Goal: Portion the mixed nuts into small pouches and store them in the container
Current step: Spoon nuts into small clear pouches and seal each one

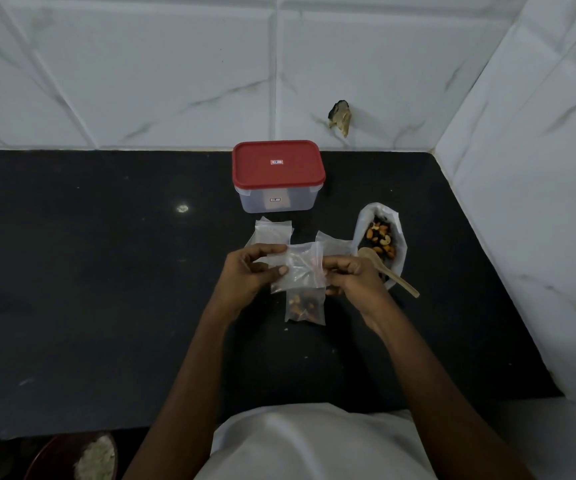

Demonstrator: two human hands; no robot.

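Observation:
My left hand [251, 271] and my right hand [352, 277] both pinch a small clear zip pouch [298, 270] above the black counter [106, 289]. Just below it lies a pouch holding mixed nuts [305, 305]. More empty pouches [272, 232] lie behind my hands. An open plastic bag of mixed nuts [381, 237] sits to the right, with a wooden spoon [388, 270] resting across it. A clear container with a red lid [277, 174], lid on, stands at the back by the wall.
White marble-look tiles form the back wall and the right side wall [539, 202], closing the counter's corner. A chipped hole [341, 117] marks the back wall. A dark bowl of pale grain [89, 459] shows below the counter's front edge at lower left.

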